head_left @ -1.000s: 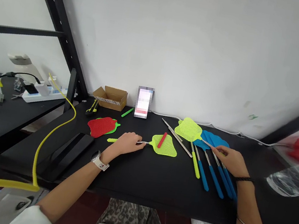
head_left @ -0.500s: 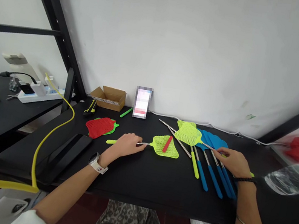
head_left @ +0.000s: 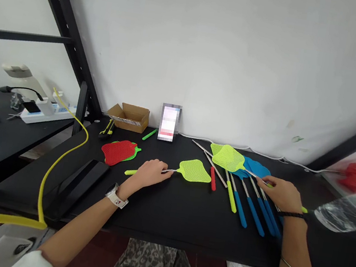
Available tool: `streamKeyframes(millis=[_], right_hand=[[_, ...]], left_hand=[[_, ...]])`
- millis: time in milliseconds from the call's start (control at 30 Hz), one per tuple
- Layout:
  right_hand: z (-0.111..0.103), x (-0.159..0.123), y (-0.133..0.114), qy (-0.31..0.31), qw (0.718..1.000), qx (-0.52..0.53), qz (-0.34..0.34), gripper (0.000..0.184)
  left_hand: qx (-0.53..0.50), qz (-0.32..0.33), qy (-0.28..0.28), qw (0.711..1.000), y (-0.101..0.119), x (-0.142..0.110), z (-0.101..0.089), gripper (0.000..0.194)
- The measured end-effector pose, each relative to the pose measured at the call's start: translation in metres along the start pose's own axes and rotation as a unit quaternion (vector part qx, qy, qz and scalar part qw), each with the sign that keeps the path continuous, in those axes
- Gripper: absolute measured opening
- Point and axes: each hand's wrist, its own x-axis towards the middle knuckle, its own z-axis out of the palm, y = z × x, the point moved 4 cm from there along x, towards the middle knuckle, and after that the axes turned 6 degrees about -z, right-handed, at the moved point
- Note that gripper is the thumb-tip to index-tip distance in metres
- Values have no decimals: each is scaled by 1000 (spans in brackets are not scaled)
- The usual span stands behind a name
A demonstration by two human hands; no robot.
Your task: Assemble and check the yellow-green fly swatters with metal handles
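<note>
My left hand [head_left: 151, 174] is closed round the metal shaft of a yellow-green fly swatter [head_left: 195, 171], whose head points right and whose handle shows behind the hand. A red handle [head_left: 213, 178] lies just right of that head. My right hand [head_left: 282, 194] grips another yellow-green fly swatter [head_left: 229, 158] by its shaft near the handle, the head pointing left. Under and beside it are several blue fly swatters [head_left: 243, 208], fanned out, and a yellow-green handle [head_left: 231, 197]. Thin metal rods [head_left: 215, 165] lie between the two swatter heads.
Red and green swatter heads [head_left: 118, 152] are stacked at left, near a black phone [head_left: 83, 179]. Behind stand an open cardboard box [head_left: 132, 118], a green handle [head_left: 149, 134] and a propped-up phone [head_left: 169, 122]. A yellow cable [head_left: 46, 175] hangs at left; a plastic bag [head_left: 338, 213] lies right.
The red handle, which lay across the left swatter's head, is now on the table to its right. The left swatter has shifted slightly left, and the right one slightly right.
</note>
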Motion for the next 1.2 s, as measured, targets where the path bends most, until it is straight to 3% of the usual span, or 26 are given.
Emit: streamKeyframes(millis=[167,367,467,767,1200], right_hand=[[0,-1,-3,-30,999,-2,10,44],[-5,-2,5,10,999,-14,28,40],[-5,-3,9,-19,999,-8,27,35],[3,-1,-13,-30,997,35,-57,44],[20,0,-61,-24,983,65,-169,51]], left_hand=[[0,-17,11,1000,-2,1,0,47],[-18,87,-35,995,8,-2,3,48],[-21,118,-39,992,12,-5,3,47],[33,114,-16,993,16,-6,8,41],[27,47,-7,998,21,-6,10,47]])
